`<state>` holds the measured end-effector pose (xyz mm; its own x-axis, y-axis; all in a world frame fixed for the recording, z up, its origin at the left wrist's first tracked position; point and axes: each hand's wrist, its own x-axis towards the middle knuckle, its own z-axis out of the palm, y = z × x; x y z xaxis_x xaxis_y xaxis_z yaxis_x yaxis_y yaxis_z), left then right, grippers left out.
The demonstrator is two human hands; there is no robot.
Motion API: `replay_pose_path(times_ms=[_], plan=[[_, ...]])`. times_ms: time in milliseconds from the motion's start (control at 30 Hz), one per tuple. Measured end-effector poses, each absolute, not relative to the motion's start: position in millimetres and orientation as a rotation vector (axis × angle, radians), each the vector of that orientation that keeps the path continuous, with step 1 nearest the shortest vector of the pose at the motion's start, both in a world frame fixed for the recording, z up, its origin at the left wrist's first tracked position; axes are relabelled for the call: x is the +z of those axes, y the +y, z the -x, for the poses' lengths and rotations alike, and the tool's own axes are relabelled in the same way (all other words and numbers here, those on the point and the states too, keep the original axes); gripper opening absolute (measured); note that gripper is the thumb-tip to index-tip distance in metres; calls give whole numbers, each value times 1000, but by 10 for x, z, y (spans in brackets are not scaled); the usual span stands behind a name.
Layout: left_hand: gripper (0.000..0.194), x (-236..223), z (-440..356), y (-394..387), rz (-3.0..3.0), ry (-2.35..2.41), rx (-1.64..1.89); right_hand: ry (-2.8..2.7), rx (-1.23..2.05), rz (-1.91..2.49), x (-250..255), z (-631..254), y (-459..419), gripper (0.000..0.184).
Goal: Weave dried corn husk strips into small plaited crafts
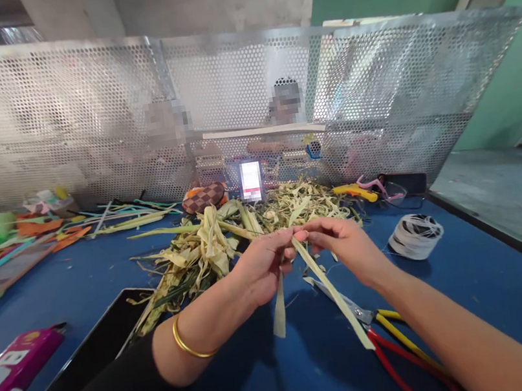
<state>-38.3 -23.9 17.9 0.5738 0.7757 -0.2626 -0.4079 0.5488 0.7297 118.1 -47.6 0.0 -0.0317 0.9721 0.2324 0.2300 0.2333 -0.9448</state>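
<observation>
Pale corn husk strips [335,294] are pinched between my two hands above the blue table. My left hand [262,267], with a gold bangle at the wrist, is closed on them, and one strip end hangs beneath it. The fingertips of my right hand [347,245] pinch at the same spot, close against my left thumb. A longer strip slants down to the right from there. Beneath the right forearm lie red-handled scissors [387,350], partly covered, and a yellow-handled tool [404,337]. A heap of dry husks [210,249] sits just beyond my hands.
A spool of white string [415,236] stands at the right, near a yellow-handled cutter [355,192]. To the left lie a dark tray [93,351] and a magenta power strip [19,369]. A perforated metal screen [82,117] closes the back; people sit behind it.
</observation>
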Motion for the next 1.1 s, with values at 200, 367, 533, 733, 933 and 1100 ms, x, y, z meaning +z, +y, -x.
replay_pose_path(times_ms=[200,367,533,733,933,1100], plan=[[13,196,418,-269,-626,460,652,-1496,735,1124,-123,-1078,-459,25],[7,165,420,-238,-618,410,619,-1514,753,1120,-147,-1085,-454,26],[8,174,409,-267,-699,571,693,-1616,632,1153,-88,-1107,-480,26],[8,189,423,-268,-838,723,728,-1725,470,1192,-31,-1141,-509,31],[5,201,441,-229,-848,735,690,-1809,302,1172,-25,-1136,-526,30],[11,201,435,-235,-826,715,682,-1817,302,1180,-5,-1153,-514,25]])
